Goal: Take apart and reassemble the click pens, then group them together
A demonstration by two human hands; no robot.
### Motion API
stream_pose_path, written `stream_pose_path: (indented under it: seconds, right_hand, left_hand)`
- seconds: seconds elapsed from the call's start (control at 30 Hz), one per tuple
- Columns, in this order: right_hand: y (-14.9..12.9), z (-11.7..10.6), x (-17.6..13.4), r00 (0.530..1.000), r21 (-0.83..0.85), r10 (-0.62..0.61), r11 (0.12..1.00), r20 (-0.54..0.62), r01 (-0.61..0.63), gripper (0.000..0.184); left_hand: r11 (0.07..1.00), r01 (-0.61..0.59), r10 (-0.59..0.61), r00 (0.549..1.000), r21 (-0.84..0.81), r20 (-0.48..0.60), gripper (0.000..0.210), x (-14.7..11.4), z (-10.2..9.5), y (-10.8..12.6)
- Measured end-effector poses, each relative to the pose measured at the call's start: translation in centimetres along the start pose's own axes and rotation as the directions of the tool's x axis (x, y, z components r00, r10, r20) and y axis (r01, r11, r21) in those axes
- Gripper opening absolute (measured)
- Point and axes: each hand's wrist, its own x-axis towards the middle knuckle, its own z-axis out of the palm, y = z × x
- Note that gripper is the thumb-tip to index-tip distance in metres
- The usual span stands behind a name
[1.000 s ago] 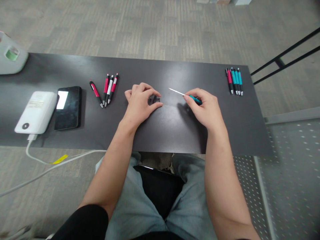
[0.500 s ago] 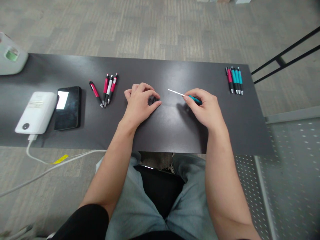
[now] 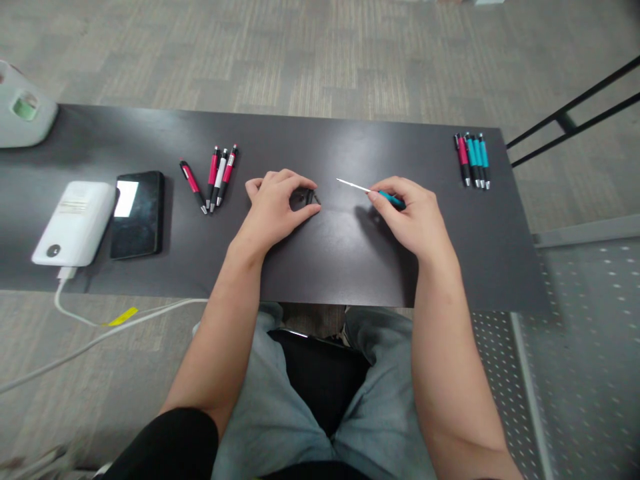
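Between the desk's [image 3: 345, 267] near and far edges, the right hand [image 3: 410, 212] pinches a teal rod [image 3: 391, 199] where its thin shaft emerges, likely for control, tip toward dark bits [image 3: 311, 197] the left hand [image 3: 273, 208] curls around, whether gripping I can't tell.

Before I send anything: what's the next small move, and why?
Probably close the left hand on the small dark parts: it stands open around them, while the right hand holds the teal pen piece, its thin rod pointing roughly that way.
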Motion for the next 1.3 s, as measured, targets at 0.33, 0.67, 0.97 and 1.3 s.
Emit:
stream_pose_path:
  seconds: [0.33, 0.67, 0.97, 1.3]
  right_hand:
    - [-0.3, 0.2, 0.1, 1.000, -0.004, -0.003, 1.000, 0.003, 0.003, 0.011]
    - [-0.2, 0.1, 0.1, 1.000, 0.001, -0.004, 1.000, 0.005, 0.004, 0.011]
    - [-0.4, 0.2, 0.1, 1.000, -0.016, 0.006, 1.000, 0.002, -0.006, 0.011]
    - [-0.5, 0.2, 0.1, 0.999, 0.011, 0.028, 1.000, 0.019, -0.028, 0.013]
  left_hand:
    - [0.999, 0.003, -0.001, 0.999, 0.054, -0.035, 0.020, 0.0, 0.6, 1.3]
    - [0.995, 0.003, 0.005, 0.997, 0.098, -0.080, 0.011, 0.1, 0.9, 1.4]
    - [0.997, -0.021, 0.028, 0.996, 0.071, -0.090, 0.013, 0.1, 0.8, 1.5]
    - [0.995, 0.036, -0.030, 0.997, 0.089, -0.071, 0.015, -0.1, 0.5, 1.4]
